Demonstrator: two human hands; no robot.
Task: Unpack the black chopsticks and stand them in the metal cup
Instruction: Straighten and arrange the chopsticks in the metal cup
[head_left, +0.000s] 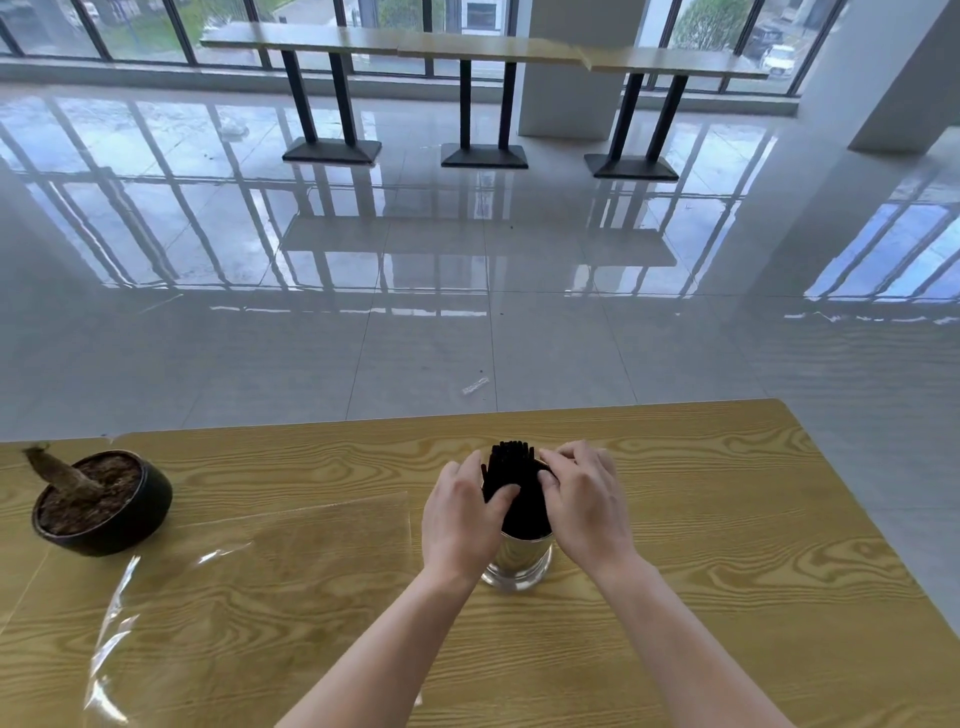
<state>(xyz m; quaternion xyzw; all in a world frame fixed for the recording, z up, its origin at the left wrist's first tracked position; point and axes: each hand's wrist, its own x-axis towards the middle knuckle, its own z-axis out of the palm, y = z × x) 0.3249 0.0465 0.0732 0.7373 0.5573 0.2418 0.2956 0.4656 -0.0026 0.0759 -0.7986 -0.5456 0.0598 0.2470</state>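
The black chopsticks stand bunched in the metal cup, their ends above its rim. My left hand and right hand curl round the bundle from either side, I think to gather it upright so none splays out. The clear wrapper lies flat on the tabletop to the left, near a plant pot.

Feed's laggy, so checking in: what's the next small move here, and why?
Probably ease both hands off. The left hand and right hand hold the black chopsticks, which already stand in the metal cup; the clear wrapper lies flat to its left.
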